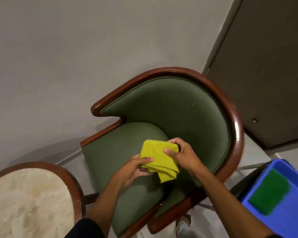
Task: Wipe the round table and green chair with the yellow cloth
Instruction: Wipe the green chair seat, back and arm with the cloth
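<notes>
A folded yellow cloth (157, 158) is held in the air above the seat of the green chair (170, 107), which has a curved dark wooden frame. My left hand (136, 170) grips the cloth's lower left edge, thumb on top. My right hand (181, 154) pinches its upper right corner. One flap of the cloth hangs down below my hands. The round table (29, 198), with a pale marbled top and a brown wooden rim, stands at the lower left, apart from both hands.
A blue plastic bin (286, 208) with a green pad (269, 192) inside sits at the lower right beside the chair. A grey wall runs behind the chair, and a dark door (265, 69) fills the upper right.
</notes>
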Demonstrator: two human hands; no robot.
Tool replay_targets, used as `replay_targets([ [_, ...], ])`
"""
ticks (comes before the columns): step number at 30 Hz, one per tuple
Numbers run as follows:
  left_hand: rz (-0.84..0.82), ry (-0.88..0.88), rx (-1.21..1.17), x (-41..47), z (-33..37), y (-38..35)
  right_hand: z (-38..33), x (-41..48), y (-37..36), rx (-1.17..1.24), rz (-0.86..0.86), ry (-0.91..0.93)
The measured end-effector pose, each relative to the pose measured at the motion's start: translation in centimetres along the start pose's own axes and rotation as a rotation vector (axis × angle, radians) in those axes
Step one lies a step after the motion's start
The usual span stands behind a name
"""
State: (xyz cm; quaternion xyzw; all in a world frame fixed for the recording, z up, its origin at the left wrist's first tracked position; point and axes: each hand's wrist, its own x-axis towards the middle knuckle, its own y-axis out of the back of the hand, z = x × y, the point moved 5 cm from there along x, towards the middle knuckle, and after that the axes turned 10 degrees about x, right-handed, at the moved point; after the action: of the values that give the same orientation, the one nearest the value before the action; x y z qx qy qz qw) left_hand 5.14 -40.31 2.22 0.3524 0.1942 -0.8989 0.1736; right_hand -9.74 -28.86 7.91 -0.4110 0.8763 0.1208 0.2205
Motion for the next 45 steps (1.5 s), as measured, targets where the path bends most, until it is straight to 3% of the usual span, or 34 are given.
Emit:
replay_targets([
  [4,0.144,-0.057,-0.064,-0.6,4.0,-6.5,-6.5,-2.2,6.4,-0.483,0.233,0.372],
  [6,0.322,-0.093,0.01,0.1,6.3,-8.5,-9.7,-3.1,10.3,-0.745,0.507,0.629],
  [8,0.584,-0.1,0.188,1.0,8.6,-9.9,-11.4,-2.8,14.1,-0.897,0.704,0.696],
  [10,0.74,-0.138,0.319,2.1,10.4,-11.8,-10.8,-1.0,16.7,-1.036,0.641,0.563],
  [13,0.685,-0.243,0.355,5.0,11.0,-15.8,-6.9,1.2,18.8,-1.231,0.379,0.366],
  [17,0.421,-0.229,0.387,9.2,8.7,-21.6,-3.2,1.2,19.4,-1.041,0.36,0.344],
  [20,0.468,-0.107,0.431,11.1,7.2,-23.1,-3.1,1.5,19.2,-0.857,0.445,0.337],
  [23,0.531,0.059,0.201,13.1,5.9,-21.2,-3.0,1.7,19.1,-0.823,0.454,0.338],
  [27,0.458,0.288,-0.038,16.8,5.1,-19.6,-2.3,2.6,19.8,-0.782,0.465,0.298],
  [36,0.754,-0.09,0.025,19.1,17.9,-18.1,-2.7,2.3,19.3,-0.887,0.455,0.293],
  [38,0.784,-0.211,0.136,19.2,21.5,-17.9,-2.7,2.4,19.3,-0.869,0.453,0.3],
  [41,0.719,-0.37,0.448,18.7,23.6,-19.6,-2.9,2.5,19.4,-0.84,0.448,0.297],
  [45,0.506,-0.542,0.62,14.6,17.5,-23.1,-3.1,1.9,19.2,-0.805,0.444,0.314],
])
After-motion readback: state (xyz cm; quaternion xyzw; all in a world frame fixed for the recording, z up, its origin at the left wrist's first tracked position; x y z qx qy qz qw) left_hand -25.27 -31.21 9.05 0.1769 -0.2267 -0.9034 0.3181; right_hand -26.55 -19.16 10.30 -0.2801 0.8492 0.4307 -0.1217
